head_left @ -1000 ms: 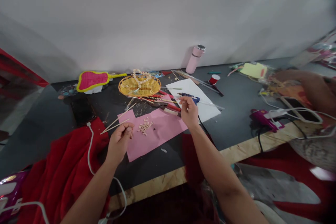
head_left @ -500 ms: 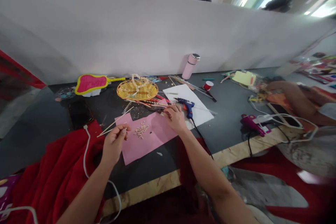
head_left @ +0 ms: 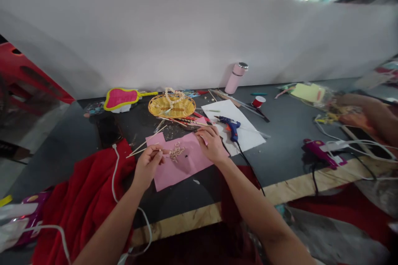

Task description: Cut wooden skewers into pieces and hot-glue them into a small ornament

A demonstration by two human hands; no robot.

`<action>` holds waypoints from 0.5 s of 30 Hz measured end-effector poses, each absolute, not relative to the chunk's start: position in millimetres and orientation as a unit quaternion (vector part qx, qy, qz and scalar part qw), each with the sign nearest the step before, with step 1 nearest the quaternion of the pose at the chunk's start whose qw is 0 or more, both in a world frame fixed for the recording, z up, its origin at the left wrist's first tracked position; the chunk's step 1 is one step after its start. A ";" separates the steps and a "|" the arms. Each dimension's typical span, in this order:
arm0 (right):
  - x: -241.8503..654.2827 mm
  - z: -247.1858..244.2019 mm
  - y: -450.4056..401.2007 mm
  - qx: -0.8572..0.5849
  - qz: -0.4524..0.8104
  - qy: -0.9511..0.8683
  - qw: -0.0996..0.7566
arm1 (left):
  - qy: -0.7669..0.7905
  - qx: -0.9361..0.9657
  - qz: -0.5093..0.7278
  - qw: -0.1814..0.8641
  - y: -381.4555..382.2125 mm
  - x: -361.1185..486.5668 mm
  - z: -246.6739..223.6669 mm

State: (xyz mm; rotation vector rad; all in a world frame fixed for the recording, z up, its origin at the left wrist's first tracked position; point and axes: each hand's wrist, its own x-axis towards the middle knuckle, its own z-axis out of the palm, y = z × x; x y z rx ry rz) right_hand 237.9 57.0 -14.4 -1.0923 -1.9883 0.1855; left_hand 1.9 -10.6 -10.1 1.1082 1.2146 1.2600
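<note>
My left hand [head_left: 149, 161] is closed in a pinch at the left side of the pink paper [head_left: 168, 178]. A tiny pale piece [head_left: 160, 150] shows at its fingertips. Just right of those fingers lies a small heap of short pale pieces [head_left: 176, 152]. Thin wooden sticks [head_left: 139, 149] lie by the left hand, partly on the paper. My right hand [head_left: 212, 144] rests over the paper's right part, thumb apart from the bent fingers, with nothing visible in it. Beyond its fingertips are more sticks [head_left: 183, 121]. A blue glue gun [head_left: 231, 127] lies on white paper [head_left: 248, 138] to its right.
A yellow woven basket [head_left: 158, 107], a pink hand-mirror-shaped item [head_left: 121, 98], a pink bottle [head_left: 236, 78] and a red spool [head_left: 258, 101] stand farther back. Red cloth [head_left: 90, 190] and a phone [head_left: 108, 130] are at left. Another person's arm [head_left: 370, 107] and a purple power strip [head_left: 323, 153] are right.
The view has shifted, so the table things appear farther right. My left hand has moved closer to the heap. My right hand stays at the paper's right part, its fingers less curled.
</note>
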 end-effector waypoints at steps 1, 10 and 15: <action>233.8 -13.3 53.6 -0.425 0.082 -0.797 0.421 | 0.503 0.467 0.514 0.514 -11.2 2.6 -10.2; 206.8 -7.8 34.9 -0.326 0.124 -0.862 0.368 | 0.523 0.545 0.436 0.489 -15.3 9.5 -9.6; 207.3 -9.1 35.7 -0.327 0.141 -0.859 0.368 | 0.510 0.590 0.405 0.478 -16.4 13.1 -11.0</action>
